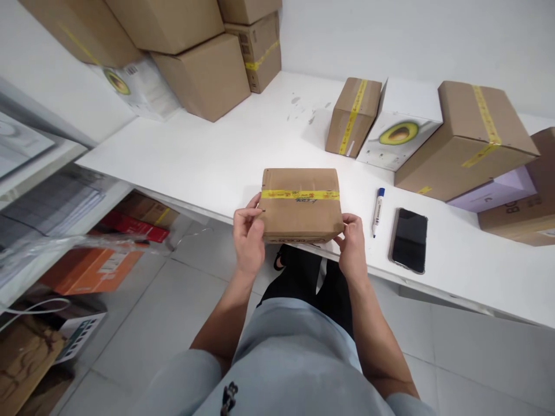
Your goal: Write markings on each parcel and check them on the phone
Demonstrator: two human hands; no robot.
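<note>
Across front edge of counter (195, 156), taped carton (301, 209), long axis left to right. Held between left hand (250, 240) and right hand (352, 247) at opposite ends, about equally near; resting or raised, cannot tell.

The underside of the held box (299, 216) is hidden. Lettering (307, 200) on its tape (271, 195) is illegibly small. The top edge crops stacked cartons (169, 23).
</note>
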